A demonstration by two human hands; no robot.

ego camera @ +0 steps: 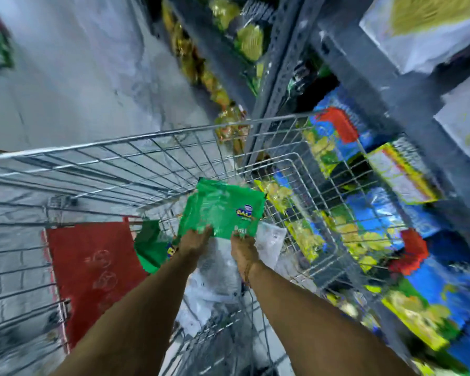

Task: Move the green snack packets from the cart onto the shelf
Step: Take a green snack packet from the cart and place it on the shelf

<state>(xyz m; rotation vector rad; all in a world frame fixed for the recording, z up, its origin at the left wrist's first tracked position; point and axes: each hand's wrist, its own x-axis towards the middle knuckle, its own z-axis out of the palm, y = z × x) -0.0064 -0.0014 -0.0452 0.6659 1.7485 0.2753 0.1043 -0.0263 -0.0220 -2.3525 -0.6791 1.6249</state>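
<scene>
Both hands — left hand [194, 240], right hand [243, 246] — clamped on green packets [223, 210] above wire cart [147, 156]; another green packet [149, 248] lies below.

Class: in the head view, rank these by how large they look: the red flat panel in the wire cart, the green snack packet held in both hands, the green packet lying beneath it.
1. Red flat panel
2. Held green snack packet
3. Lower green packet, partly hidden, so its true size is unsure.

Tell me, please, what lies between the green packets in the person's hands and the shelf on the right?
In the head view, the cart's wire side wall stands between the green packets, held by both hands, and the shelf of blue and yellow packs.
</scene>
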